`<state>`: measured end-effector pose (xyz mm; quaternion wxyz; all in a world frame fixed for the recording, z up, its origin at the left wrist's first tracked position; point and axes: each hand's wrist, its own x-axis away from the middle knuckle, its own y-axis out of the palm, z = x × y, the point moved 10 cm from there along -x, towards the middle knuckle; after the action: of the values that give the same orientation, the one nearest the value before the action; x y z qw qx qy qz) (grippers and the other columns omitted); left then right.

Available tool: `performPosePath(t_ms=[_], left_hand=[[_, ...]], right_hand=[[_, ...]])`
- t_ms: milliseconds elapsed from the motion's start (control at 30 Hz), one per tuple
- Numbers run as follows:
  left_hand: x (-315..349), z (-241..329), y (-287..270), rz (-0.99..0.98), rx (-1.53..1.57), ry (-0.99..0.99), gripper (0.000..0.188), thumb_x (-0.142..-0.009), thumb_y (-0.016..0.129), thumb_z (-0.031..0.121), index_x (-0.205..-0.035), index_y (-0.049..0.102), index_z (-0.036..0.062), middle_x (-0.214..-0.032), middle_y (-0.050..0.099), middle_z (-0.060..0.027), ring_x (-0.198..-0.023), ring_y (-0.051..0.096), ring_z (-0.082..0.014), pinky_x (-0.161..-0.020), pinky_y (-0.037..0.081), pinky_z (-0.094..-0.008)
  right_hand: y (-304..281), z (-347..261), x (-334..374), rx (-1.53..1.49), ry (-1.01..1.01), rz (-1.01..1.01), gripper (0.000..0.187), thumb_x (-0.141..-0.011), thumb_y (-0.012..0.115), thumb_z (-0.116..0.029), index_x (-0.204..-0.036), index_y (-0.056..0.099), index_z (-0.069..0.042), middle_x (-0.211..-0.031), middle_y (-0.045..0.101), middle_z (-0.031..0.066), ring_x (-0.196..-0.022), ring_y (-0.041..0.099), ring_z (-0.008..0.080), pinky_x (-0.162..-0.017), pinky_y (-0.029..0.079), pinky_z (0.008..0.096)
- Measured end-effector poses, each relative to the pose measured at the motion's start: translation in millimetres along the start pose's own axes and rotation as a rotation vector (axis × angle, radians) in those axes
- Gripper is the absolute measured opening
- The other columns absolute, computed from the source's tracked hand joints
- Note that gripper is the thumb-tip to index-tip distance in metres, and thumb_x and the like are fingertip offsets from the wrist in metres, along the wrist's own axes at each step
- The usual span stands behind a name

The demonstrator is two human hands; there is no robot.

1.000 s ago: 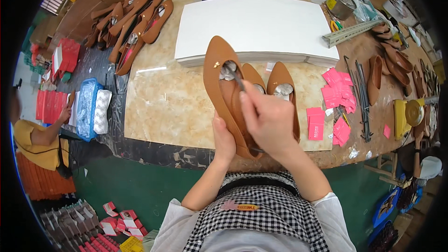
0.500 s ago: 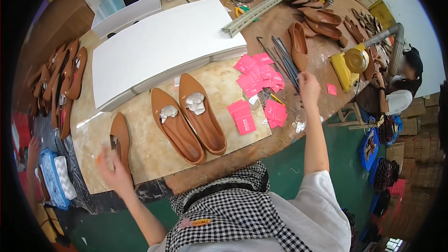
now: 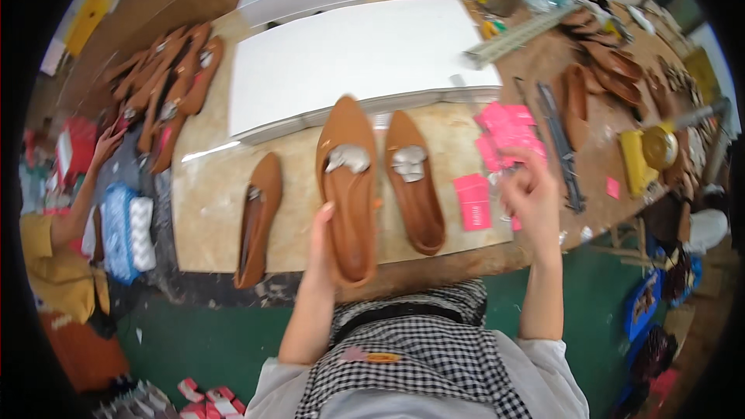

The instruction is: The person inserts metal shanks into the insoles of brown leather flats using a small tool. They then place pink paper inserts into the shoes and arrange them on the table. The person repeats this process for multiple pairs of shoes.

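My left hand (image 3: 320, 244) grips the side of a brown pointed flat shoe (image 3: 358, 221), lifted toward me, with crumpled white paper in its toe. Beside it on the tabletop lies its mate, another brown flat (image 3: 423, 213), also stuffed with paper. A third brown shoe (image 3: 262, 217) rests tilted on its side to the left. My right hand (image 3: 531, 194) is raised above the worktop with curled, pinched fingers, close to the pink cards (image 3: 508, 128); motion blur hides what the fingers hold, if anything. Another pink card (image 3: 473, 202) lies just left of that hand.
A stack of white sheets (image 3: 357, 50) spans the back, with a metal angle bar (image 3: 520, 37) at its right end. Dark rods (image 3: 560, 143) and more brown shoes (image 3: 613, 70) lie right of it. Shoes (image 3: 167, 85) pile up left, near a co-worker's arm (image 3: 81, 194). A yellow machine (image 3: 640, 159) stands right.
My left hand has moved right from the lone shoe and taken hold of one of the paired shoes, raising it. My right hand has come back from the rods toward the pink cards. The view has turned.
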<state>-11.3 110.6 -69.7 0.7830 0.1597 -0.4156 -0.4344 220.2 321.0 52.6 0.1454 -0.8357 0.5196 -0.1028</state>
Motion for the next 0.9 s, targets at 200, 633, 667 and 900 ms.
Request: performPosePath(t_ms=[200,633,667,900], left_hand=[[-5.7,56.8,-4.3,0.167,-0.276,0.497,0.066,-0.100,0.044,0.053,-0.139,0.047,0.0000,-0.131,0.060,-0.0155,-0.117,0.060,-0.0244,-0.100,0.049,-0.0389],[11.8,47.9,-11.0,0.172,-0.448,0.586,0.067,-0.105,0.025,0.054,-0.141,0.045,0.0001,-0.134,0.057,-0.0139,-0.122,0.056,-0.0240,-0.105,0.043,-0.0376],[13.7,44.1,-11.8,0.185,-0.468,0.581,0.071,-0.105,0.020,0.057,-0.142,0.046,0.0021,-0.137,0.057,-0.0122,-0.125,0.055,-0.0243,-0.107,0.042,-0.0385],[7.5,40.3,-15.1,0.202,-0.591,0.664,0.078,-0.104,0.016,0.062,-0.152,0.035,0.0035,-0.154,0.041,-0.0118,-0.140,0.039,-0.0243,-0.117,0.029,-0.0374]], right_hand=[[138.3,-62.1,50.5,0.058,-0.044,-0.495,0.049,-0.091,0.067,-0.011,-0.139,0.057,-0.010,-0.057,0.063,0.0101,-0.050,0.064,0.0178,-0.052,0.048,0.0293],[163.5,-113.3,35.6,0.233,-0.546,-0.073,0.026,-0.090,0.068,-0.014,-0.115,0.069,-0.005,-0.053,0.055,0.0077,-0.044,0.057,0.0233,-0.045,0.043,0.0352],[166.6,-115.4,35.0,0.243,-0.574,-0.039,0.026,-0.090,0.068,-0.013,-0.115,0.069,-0.005,-0.052,0.054,0.0073,-0.044,0.057,0.0228,-0.044,0.043,0.0354],[202.9,-82.2,47.6,0.540,-0.516,-0.102,0.034,-0.090,0.066,-0.019,-0.122,0.066,-0.005,-0.053,0.056,0.0085,-0.046,0.059,0.0231,-0.045,0.045,0.0369]])
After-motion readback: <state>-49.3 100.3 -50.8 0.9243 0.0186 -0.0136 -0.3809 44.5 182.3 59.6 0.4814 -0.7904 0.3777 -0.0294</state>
